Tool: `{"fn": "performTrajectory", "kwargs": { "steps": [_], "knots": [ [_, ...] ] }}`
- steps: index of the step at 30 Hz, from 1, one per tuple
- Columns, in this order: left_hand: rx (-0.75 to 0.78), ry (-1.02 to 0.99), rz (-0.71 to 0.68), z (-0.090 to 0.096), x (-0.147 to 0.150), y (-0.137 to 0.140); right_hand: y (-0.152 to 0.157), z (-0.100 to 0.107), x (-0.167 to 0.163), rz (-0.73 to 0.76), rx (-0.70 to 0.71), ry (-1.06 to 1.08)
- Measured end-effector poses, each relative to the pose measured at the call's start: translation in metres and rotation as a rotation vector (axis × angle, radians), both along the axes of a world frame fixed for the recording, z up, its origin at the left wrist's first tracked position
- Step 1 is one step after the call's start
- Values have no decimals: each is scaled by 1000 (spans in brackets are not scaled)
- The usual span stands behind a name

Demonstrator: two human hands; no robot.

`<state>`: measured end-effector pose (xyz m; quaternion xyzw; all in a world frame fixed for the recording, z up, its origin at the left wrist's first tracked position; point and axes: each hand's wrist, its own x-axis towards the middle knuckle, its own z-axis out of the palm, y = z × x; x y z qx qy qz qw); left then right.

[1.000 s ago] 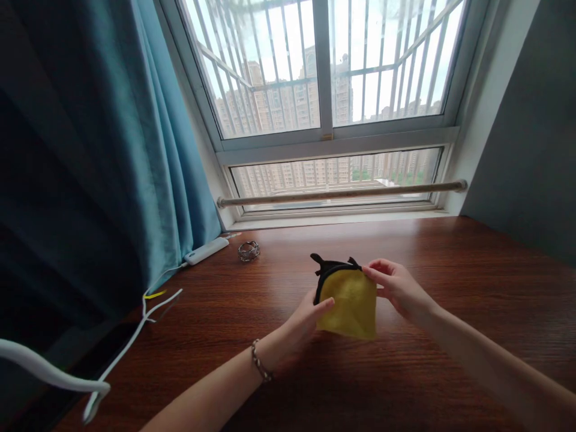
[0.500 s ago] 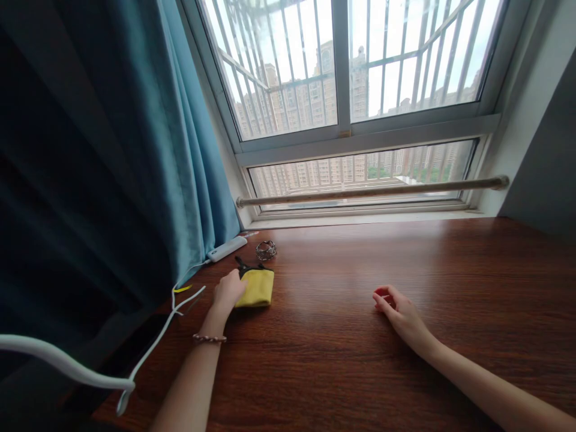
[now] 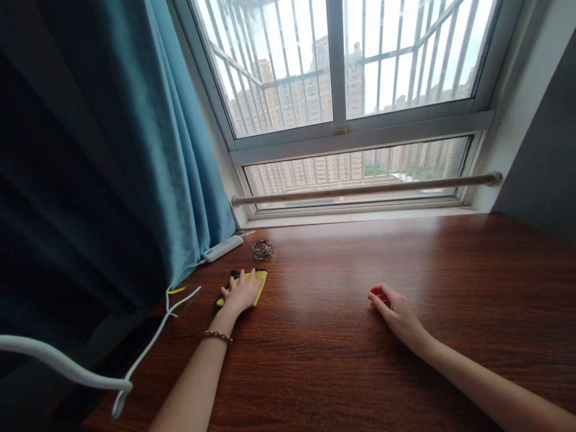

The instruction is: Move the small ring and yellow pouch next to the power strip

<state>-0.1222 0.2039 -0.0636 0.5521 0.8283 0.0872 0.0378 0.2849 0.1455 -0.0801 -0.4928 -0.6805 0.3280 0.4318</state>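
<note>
The left hand (image 3: pixel 242 292) lies palm down, fingers spread, flat on top of the yellow pouch (image 3: pixel 260 283); it presses on the pouch rather than grasping it, and the fingers are not curled around any edge. The pouch rests on the wooden table (image 3: pixel 342 354) toward the left side, near the curtain (image 3: pixel 135 156), and only its right edge, a strip at the near left and a bit of black trim show around the hand. A beaded bracelet (image 3: pixel 216 336) sits on the left wrist. The right hand (image 3: pixel 396 312) rests on the table well apart from the pouch, to the right of centre, fingers loosely curled and holding nothing; its side touches the wood. Beyond the pouch, a small metal ring object (image 3: pixel 262 248) stands on the table, apart from the pouch. Just left of it lies a white power bank (image 3: pixel 222 248), partly tucked against the curtain hem. A white cable (image 3: pixel 153 342) runs from the power bank along the left table edge toward the near left corner, with a yellow tag (image 3: pixel 177 290) on it. Behind the table, a rod (image 3: pixel 364 188) spans the lower window (image 3: pixel 342 102) frame.
</note>
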Motion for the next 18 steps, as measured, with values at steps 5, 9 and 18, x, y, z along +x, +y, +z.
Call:
{"fn": "performTrajectory", "kwargs": {
  "steps": [5, 9, 18],
  "knots": [
    [84, -29, -85, 10, -1, -5, -3, -1, -1, 19, 71, -40],
    [269, -42, -246, 21, 37, -16, -14, 9, -5, 126, 214, -127],
    [226, -299, -1543, 45, 210, -114, -67, 21, -23, 715, 503, -352]
  ]
}}
